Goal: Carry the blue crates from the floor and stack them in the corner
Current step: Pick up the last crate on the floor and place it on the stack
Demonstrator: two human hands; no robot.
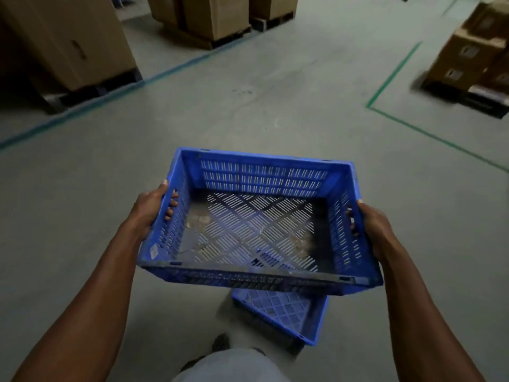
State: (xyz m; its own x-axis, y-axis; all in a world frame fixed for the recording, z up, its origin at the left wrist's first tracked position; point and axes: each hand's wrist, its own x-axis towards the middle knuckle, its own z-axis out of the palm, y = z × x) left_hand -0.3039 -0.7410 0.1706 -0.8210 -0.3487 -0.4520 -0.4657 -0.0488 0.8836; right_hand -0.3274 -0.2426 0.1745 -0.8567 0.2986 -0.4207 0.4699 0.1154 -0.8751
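Observation:
I hold an empty blue slotted crate [259, 188] in the air in front of me, level, above the floor. My left hand [153, 209] grips its left wall, fingers through the handle slot. On the opposite wall my right hand [371, 230] grips the same way. A second blue crate [286, 312] lies on the floor right below the held one, mostly hidden by it. The held crate's bottom has some dirt patches.
Cardboard boxes on pallets [68, 45] stand at the left, more boxes [217, 17] at the back and a blurred stack [473, 56] at the right. A blue floor line [115, 92] runs along the left; green lines [394, 75] mark a bay at right. My shoe [220, 343] is below.

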